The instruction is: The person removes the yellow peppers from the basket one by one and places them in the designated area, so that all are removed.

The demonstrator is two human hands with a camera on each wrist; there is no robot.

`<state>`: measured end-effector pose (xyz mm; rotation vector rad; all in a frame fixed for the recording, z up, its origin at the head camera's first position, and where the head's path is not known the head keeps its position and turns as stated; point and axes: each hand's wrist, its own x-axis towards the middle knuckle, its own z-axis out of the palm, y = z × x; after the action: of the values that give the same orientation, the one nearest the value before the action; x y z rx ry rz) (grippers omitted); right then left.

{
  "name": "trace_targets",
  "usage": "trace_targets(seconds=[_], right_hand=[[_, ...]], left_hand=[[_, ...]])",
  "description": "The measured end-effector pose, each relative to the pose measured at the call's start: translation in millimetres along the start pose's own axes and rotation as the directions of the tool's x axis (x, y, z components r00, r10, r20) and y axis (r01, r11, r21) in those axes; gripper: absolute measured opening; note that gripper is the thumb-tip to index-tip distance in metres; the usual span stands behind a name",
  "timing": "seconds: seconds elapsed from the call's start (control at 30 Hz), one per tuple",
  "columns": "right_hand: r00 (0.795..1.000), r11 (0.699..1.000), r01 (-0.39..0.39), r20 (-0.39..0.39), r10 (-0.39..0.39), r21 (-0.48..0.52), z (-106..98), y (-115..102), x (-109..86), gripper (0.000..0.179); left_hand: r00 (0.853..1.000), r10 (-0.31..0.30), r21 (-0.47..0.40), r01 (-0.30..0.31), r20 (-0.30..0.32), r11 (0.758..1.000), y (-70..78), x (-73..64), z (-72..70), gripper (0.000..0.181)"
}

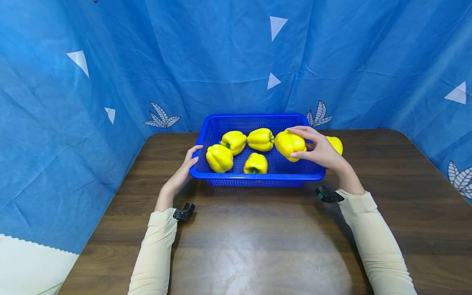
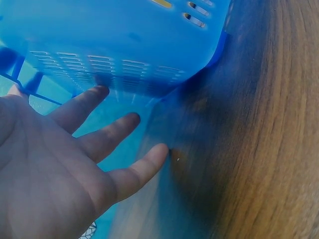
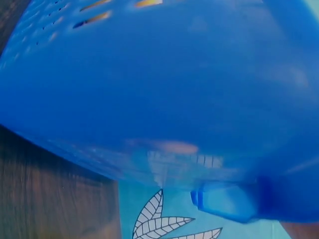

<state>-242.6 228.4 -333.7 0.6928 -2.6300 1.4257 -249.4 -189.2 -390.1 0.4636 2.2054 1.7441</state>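
My right hand [image 1: 315,149] grips a yellow bell pepper [image 1: 289,143] between thumb and fingers over the right part of a blue plastic basket [image 1: 258,177]. Several yellow bell peppers lie in the basket, among them one at front left [image 1: 219,158] and one at front middle [image 1: 256,164]. At the left rim is my left hand [image 1: 186,166], thumb and index fingertips on the edge. In the left wrist view its other fingers [image 2: 137,172] spread straight beside the slotted outer wall. The basket wall [image 3: 164,89] fills most of the right wrist view, which hides the held pepper.
Another yellow bell pepper [image 1: 334,144] lies right of the basket, partly behind my right hand. The basket stands on a dark wooden table [image 1: 250,229], near its far edge. A blue curtain [image 1: 228,53] with white shapes hangs behind and at both sides.
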Motion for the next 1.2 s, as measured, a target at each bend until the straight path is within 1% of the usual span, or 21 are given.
trace_targets(seconds=[0.2,0.33,0.63,0.83,1.0,1.2], right_hand=[[0.999,1.0,0.001,-0.043,-0.001,0.006,-4,-1,-2.9,0.063],[0.998,0.999,0.028,-0.061,-0.026,0.025,-6,2,-4.7,0.062],[0.993,0.997,0.028,-0.119,-0.02,0.07,-11,1,-8.9,0.063],[0.985,0.994,0.04,-0.173,-0.022,0.099,-16,3,-12.4,0.062],[0.977,0.994,0.052,-0.209,-0.031,0.095,-20,6,-16.2,0.059],[0.966,0.993,0.064,-0.256,-0.038,0.095,-25,11,-23.1,0.061]], left_hand=[[1.0,0.004,0.008,-0.004,-0.005,1.0,-0.3,-0.1,-1.0,0.049],[1.0,0.008,0.004,-0.008,-0.006,1.0,-1.9,0.2,-1.4,0.049],[1.0,-0.005,-0.001,0.005,-0.003,1.0,-2.3,0.7,-1.9,0.049],[1.0,-0.006,-0.003,0.006,0.0,1.0,-1.6,1.7,-1.8,0.049],[1.0,-0.009,0.0,0.009,-0.001,1.0,-1.6,2.7,-1.7,0.049],[1.0,-0.007,0.01,0.007,-0.007,1.0,-1.9,1.3,-0.8,0.05]])
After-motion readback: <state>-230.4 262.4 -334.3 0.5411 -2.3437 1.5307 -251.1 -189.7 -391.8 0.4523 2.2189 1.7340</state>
